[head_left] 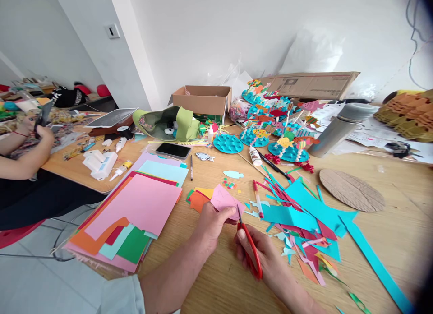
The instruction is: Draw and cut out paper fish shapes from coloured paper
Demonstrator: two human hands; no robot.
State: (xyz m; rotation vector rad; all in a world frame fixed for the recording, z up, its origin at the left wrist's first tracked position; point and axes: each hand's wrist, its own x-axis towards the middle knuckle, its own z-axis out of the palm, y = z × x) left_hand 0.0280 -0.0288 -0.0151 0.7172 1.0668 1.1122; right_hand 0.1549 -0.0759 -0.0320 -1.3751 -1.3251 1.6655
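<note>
Pinched in my left hand [211, 223] is a piece of pink paper [223, 197] with faint drawn lines on it. My right hand [260, 251] is wrapped round red-handled scissors [252, 251], whose blades meet the right edge of the pink paper. Just behind the left hand lie orange and yellow paper pieces [199, 200]. A light blue paper fish [233, 174] and small coloured dots [230, 184] are on the table beyond. To the right of the scissors are a red marker [258, 200] and a heap of blue, red and pink paper scraps [304, 214].
At left lies a stack of coloured paper [142, 201], with a phone [173, 150] behind it. Blue discs bearing paper fish [287, 147] stand at the back. A metal bottle [338, 129] and cardboard oval [352, 190] are at right. Another person's hands [40, 129] hold a dark object.
</note>
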